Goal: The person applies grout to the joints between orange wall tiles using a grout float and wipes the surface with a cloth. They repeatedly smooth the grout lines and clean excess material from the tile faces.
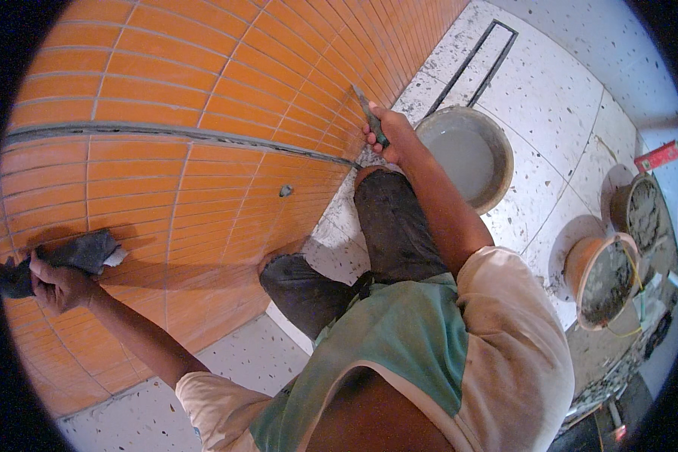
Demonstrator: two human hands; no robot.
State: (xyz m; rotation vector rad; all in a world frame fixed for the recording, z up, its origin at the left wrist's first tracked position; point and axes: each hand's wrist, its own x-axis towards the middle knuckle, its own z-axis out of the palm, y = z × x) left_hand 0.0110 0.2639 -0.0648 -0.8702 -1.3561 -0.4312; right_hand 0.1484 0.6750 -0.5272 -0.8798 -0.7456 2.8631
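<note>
At the far left, my left hand (pixel 59 286) is closed around a dark, crumpled rag (pixel 83 250) at the orange tiled wall (pixel 226 181). Farther ahead, my right hand (pixel 388 135) grips a putty knife (pixel 375 124) by its dark green handle. Its narrow blade points up and left near the tiles, and whether it touches them I cannot tell. Grey joint lines run between the thin tiles, and a dark recessed strip (pixel 166 134) crosses the wall. My bent knees are close to the wall's foot.
Beside my right forearm, a round basin (pixel 505 169) of cloudy grey water stands on the speckled white floor (pixel 550 128). A dark rectangular frame (pixel 497 71) lies beyond it. At the right are an orange bucket (pixel 578 275), a second bucket (pixel 620 203) and a red level (pixel 663 154).
</note>
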